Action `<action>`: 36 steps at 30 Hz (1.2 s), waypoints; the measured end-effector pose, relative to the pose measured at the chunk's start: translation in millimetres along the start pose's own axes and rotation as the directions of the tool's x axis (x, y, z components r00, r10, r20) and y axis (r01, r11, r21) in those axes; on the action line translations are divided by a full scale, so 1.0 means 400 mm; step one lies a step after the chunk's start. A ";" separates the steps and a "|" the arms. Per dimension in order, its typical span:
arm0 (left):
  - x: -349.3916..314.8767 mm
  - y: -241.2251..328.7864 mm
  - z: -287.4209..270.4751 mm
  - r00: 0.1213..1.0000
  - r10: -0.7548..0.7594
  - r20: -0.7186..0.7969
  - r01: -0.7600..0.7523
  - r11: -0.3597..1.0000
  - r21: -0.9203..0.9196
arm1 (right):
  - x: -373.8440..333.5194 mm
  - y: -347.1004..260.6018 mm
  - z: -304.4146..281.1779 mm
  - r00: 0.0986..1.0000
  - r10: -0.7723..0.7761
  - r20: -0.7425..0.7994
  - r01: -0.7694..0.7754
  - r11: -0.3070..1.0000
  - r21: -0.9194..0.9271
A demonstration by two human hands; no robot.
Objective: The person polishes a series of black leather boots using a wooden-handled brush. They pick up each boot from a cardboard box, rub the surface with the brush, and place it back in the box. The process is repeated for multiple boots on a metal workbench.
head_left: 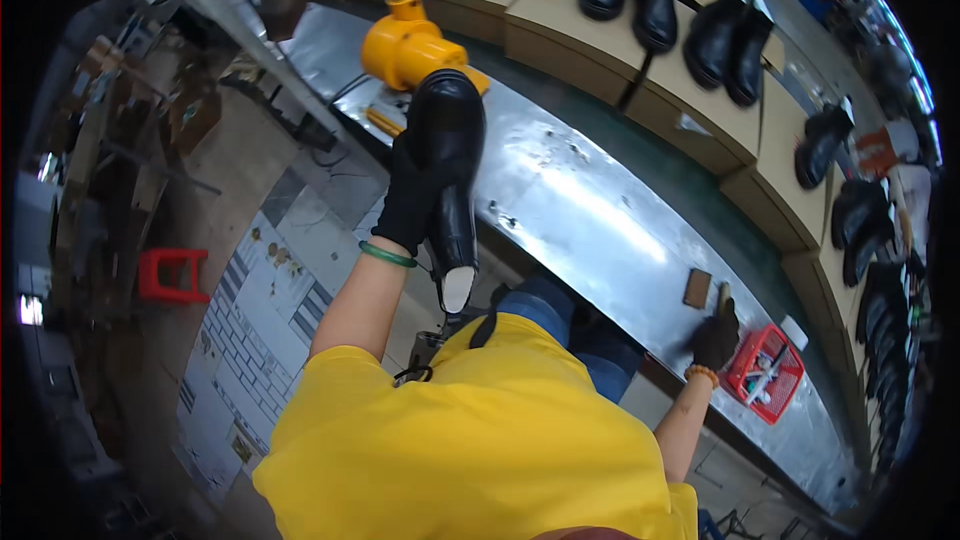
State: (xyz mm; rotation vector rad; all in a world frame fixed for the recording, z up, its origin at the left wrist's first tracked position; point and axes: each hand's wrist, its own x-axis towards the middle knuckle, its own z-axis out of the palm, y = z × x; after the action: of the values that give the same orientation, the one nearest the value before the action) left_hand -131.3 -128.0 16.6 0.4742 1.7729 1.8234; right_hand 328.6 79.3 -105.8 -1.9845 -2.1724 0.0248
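A black leather boot (447, 125) is held up at the left by my left hand (412, 190), in a black glove with the fingers closed around it. The sole end of the boot reaches up in front of a yellow machine part (415, 50), and a pale lining shows at its lower end. Over the metal bench at the right, my right hand (715, 340) wears a dark glove and looks slightly blurred. From its fingertips a small tan stick-like piece (724, 293) pokes out. Beside it lies a brown rectangular block (697, 288).
A red plastic basket (742, 385) with small items stands just right of my right hand. Beyond the shiny metal bench (570, 175), several black boots (655, 0) line a cardboard-topped shelf (580, 55). A red stool (174, 275) is on the floor at the left.
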 end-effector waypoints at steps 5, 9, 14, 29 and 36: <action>0.041 0.016 -0.189 0.962 0.048 -0.270 -0.011 0.991 0.137 | 0.005 0.012 -0.003 0.993 0.107 0.046 -0.108 0.994 0.019; 0.109 0.021 -0.301 0.914 0.193 -0.356 -0.111 0.965 0.239 | 0.017 0.015 -0.004 0.984 0.146 0.104 -0.153 0.986 0.062; 0.141 0.071 -0.337 0.890 0.187 -0.415 -0.104 0.971 0.215 | 0.036 0.043 0.005 0.975 0.127 0.185 -0.139 0.989 0.055; 0.187 0.095 -0.347 0.959 -0.076 -0.272 0.013 0.974 -0.227 | 0.020 0.027 -0.002 0.978 0.120 0.170 -0.145 0.979 0.145; 0.244 0.042 -0.372 0.916 0.051 -0.398 0.024 0.983 0.182 | 0.006 -0.014 -0.032 0.974 0.137 0.179 -0.169 0.969 0.178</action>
State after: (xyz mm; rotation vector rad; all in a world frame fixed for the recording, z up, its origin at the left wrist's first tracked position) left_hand -299.7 -187.3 11.3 0.1841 2.2305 1.8744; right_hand 324.8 79.5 -92.1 -2.0970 -2.0141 0.4210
